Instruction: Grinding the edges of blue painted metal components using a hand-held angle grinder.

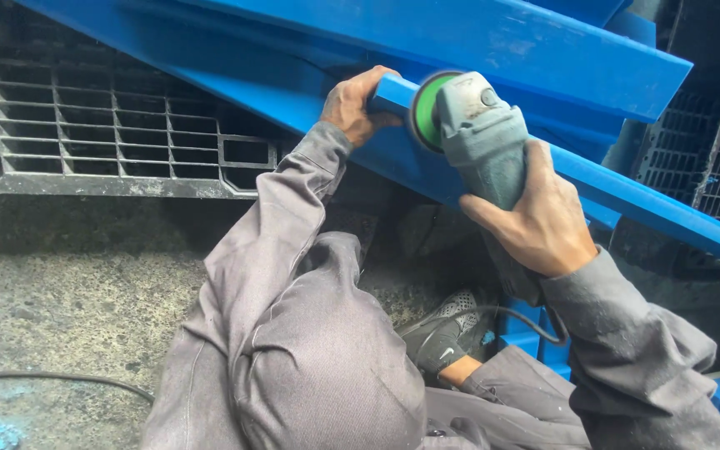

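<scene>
Running from upper left down to lower right across our view, the blue plastic beam (652, 204) sets the line that matters — its long axis slopes away to our right, and both our hands sit on its upper end. Behind it lies a wider blue panel (493, 42), and to the left a dark grid pallet (110, 125) stands on the rough concrete floor (60, 308).

Our right hand (543, 221) is clamped around the body of the grey angle grinder (481, 133), which points up and left from that hand. Its green disc (424, 110) meets the cut end of the beam, just beside our left hand (352, 104). That hand is closed over the beam's end edge — the nearer of the two to the disc, fingers wrapped out of sight behind the plastic.

A black cord (493, 315) trails below the right wrist.
</scene>
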